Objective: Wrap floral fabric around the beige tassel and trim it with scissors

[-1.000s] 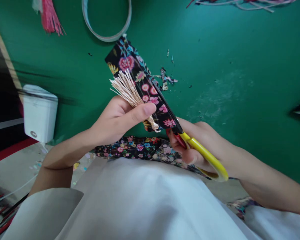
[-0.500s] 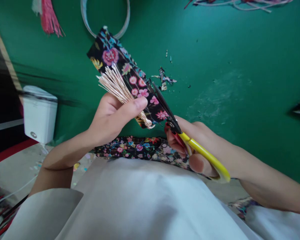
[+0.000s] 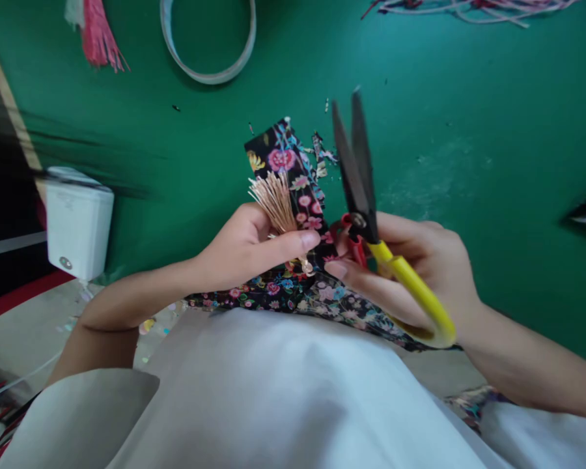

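Note:
My left hand (image 3: 258, 251) is closed on a strip of black floral fabric (image 3: 305, 189) together with a pale gold tassel (image 3: 276, 198), whose loose threads fan out above the thumb. In my right hand (image 3: 415, 267) is a pair of scissors (image 3: 359, 169) with yellow and red handles. Their dark blades point away from me, slightly parted, to the right of the strip with nothing between them. My right thumb and fingertips meet the strip's near end. Small fabric scraps (image 3: 319, 156) lie on the green table just behind the strip.
A pale ring (image 3: 215, 79) and a pink tassel (image 3: 97, 39) lie at the far left. Cords (image 3: 469, 8) lie at the far edge. A white box-shaped device (image 3: 78, 221) stands left. More floral fabric (image 3: 332, 299) lies along the table's near edge (image 3: 517, 273).
The scissors have come off the strip's edge and swung to point away from me. The strip and tassel have moved right and nearer, and my right fingers now touch the strip's end.

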Demonstrator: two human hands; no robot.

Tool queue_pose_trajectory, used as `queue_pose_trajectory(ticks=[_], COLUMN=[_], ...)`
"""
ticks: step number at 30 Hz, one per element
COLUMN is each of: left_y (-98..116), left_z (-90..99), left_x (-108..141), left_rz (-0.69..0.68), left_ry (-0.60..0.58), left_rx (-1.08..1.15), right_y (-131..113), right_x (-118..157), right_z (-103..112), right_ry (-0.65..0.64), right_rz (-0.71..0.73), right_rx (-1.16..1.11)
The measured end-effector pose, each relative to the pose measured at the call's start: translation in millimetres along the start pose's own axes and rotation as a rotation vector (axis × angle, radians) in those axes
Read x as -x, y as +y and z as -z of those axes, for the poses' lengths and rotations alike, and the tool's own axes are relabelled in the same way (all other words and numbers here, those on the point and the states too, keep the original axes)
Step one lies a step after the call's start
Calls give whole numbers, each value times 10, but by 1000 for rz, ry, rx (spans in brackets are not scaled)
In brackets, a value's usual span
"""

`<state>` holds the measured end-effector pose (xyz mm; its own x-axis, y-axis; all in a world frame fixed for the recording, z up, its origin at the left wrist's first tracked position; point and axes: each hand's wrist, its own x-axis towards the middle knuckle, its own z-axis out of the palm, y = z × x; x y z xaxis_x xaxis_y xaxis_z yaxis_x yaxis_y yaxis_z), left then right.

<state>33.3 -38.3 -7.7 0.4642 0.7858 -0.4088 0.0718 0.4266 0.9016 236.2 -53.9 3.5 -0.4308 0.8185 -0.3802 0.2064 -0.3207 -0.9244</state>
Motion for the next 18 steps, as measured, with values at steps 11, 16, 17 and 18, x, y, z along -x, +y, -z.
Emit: queue_pose_trajectory(ticks=[11, 16, 17, 18], left_y=[-91, -46, -32, -19], left_z=[37, 73, 72, 71], left_x=[-38, -35, -38, -42], left_rz=[-6, -12, -15, -19], left_ry=[197, 289, 314, 337], left_rx=[222, 241, 238, 243], right_y=[99, 62, 51, 45], right_x=[13, 17, 14, 10], right_z=[-8, 16, 25, 37], right_ry=[23, 19, 11, -5], right_rz=[152, 126, 111, 95], right_rx=[6, 24, 19, 8])
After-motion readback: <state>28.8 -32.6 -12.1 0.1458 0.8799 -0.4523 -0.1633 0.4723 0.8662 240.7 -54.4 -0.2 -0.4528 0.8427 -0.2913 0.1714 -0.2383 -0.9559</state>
